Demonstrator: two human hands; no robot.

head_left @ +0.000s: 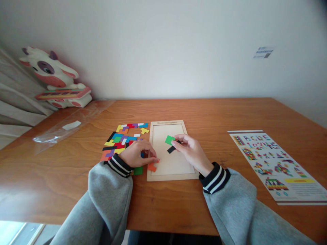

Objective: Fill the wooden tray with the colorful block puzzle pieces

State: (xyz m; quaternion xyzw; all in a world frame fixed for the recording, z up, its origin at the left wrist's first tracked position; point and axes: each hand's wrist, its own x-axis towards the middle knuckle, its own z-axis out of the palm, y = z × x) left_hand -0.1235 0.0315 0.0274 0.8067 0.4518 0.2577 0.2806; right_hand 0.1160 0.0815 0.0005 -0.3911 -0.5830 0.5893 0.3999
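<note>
My right hand [192, 151] is over the wooden puzzle board [166, 174], pinching a green square puzzle piece [169, 140] between thumb and fingers. A black bar-shaped piece [171, 149] shows under those fingertips; whether it is held or lies on the board I cannot tell. At the board's lower left, my left hand [138, 153] has thumb and fingertips closed on an orange puzzle piece [152, 166]. Loose coloured pieces [120, 136] are spread left of the board, some hidden beneath my left hand. A green piece [138, 170] peeks out below that wrist.
A printed pattern sheet [276, 163] lies on the wooden desk [204, 115] at the right. Toward the back left are a clear plastic bag [74, 126] and a cow-shaped toy keyboard [63, 81]. Behind the desk rises a white wall [163, 51].
</note>
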